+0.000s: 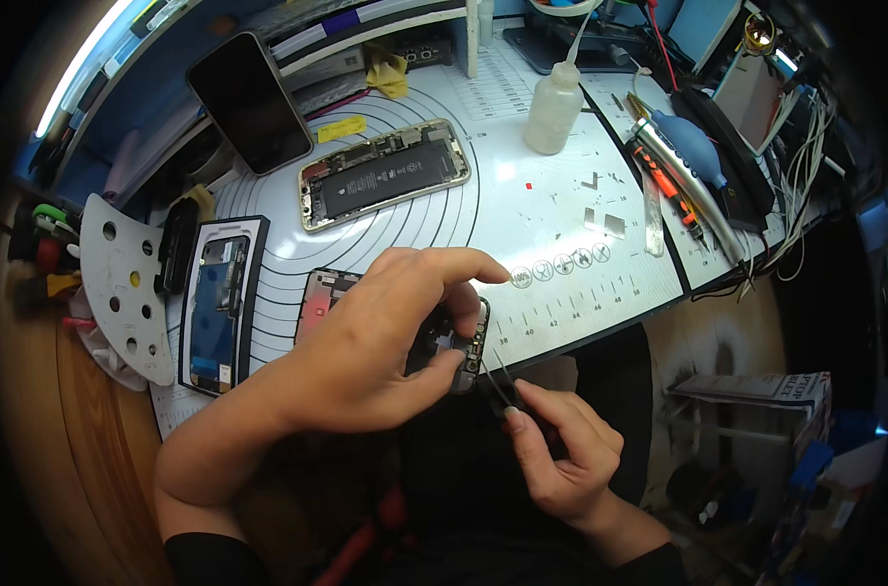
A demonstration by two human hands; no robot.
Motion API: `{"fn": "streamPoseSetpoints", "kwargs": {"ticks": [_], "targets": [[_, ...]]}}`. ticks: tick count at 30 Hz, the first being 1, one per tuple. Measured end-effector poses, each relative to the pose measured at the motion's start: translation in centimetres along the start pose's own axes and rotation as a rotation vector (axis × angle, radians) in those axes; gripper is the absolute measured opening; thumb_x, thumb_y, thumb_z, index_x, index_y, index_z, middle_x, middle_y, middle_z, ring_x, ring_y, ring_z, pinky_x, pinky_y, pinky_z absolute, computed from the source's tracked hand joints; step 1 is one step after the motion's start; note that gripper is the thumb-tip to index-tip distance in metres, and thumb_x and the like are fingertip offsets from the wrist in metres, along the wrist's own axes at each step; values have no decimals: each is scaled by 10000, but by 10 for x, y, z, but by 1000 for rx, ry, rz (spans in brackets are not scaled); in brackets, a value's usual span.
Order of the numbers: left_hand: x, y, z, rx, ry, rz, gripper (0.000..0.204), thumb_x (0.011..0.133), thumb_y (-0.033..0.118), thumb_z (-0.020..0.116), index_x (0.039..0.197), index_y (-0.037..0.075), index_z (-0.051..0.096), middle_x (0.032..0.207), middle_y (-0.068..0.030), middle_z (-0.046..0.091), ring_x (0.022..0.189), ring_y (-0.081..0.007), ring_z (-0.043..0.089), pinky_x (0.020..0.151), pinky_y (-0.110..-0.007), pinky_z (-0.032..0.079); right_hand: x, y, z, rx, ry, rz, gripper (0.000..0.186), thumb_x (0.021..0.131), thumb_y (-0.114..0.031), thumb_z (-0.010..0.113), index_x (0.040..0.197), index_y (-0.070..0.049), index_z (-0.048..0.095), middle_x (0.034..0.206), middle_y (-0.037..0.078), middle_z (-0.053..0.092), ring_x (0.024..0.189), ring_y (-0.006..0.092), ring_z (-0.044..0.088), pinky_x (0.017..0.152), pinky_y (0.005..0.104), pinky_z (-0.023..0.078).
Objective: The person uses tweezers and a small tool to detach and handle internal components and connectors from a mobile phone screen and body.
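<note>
My left hand [366, 337] is closed over a dark phone part [479, 337] at the table's near edge. Its thumb and bent fingers grip the end with small components, and its index finger stretches out above. Under the same hand shows a phone screen's back [319, 293] with a reddish patch; whether both pieces are one is hidden. My right hand [566, 449] pinches a pair of dark tweezers [503, 383], the tips apart and close to the part's right edge. Farther back lies an opened phone body [385, 176], its black battery exposed.
A black phone [250, 103] leans at the back left. A boxed screen with blue film [219, 303] lies left. A squeeze bottle [554, 109], small metal shields [605, 223], an orange-black screwdriver [667, 190] and a blue air blower [688, 142] are to the right.
</note>
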State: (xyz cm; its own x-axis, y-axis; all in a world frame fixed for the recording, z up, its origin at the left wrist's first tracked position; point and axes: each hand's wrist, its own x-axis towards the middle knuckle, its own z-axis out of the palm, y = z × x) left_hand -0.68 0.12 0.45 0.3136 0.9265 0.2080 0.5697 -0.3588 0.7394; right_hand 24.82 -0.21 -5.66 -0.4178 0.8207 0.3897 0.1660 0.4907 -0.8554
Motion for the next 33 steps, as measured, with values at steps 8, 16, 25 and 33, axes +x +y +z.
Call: {"fn": "streamPoseSetpoints", "kwargs": {"ticks": [8, 16, 25, 33], "targets": [[0, 1, 1, 10, 38, -1, 683, 838, -94, 760, 1468, 20, 523, 1089, -93, 696, 1073, -191, 725, 1000, -331, 557, 1, -3, -5, -4, -38, 59, 293, 901, 84, 807, 1191, 96, 766, 960, 197, 791, 797, 255, 791, 723, 311, 621], [0, -4, 1, -36, 71, -12, 599, 801, -10, 795, 1369, 48, 615, 1217, -96, 658, 1180, -278, 644, 1065, -399, 503, 57, -6, -56, -265, -156, -299, 343, 852, 76, 831, 1173, -18, 756, 990, 117, 760, 829, 293, 712, 734, 377, 561], [-3, -2, -10, 106, -11, -2, 502, 767, 147, 917, 1204, 91, 678, 1271, -92, 621, 1279, -330, 543, 1133, -464, 384, 81, -2, -62, -399, -409, -314, 516, 825, 127, 794, 1312, -41, 769, 1016, 116, 700, 817, 258, 694, 693, 346, 568], [-3, 0, -13, 109, -19, -30, 591, 717, 165, 970, 1218, 88, 666, 1247, -95, 614, 1266, -342, 541, 1105, -461, 398, 90, 12, -61, -412, -423, -515, 551, 703, 127, 748, 1218, -58, 808, 1002, 102, 697, 772, 240, 695, 633, 347, 562]]}}
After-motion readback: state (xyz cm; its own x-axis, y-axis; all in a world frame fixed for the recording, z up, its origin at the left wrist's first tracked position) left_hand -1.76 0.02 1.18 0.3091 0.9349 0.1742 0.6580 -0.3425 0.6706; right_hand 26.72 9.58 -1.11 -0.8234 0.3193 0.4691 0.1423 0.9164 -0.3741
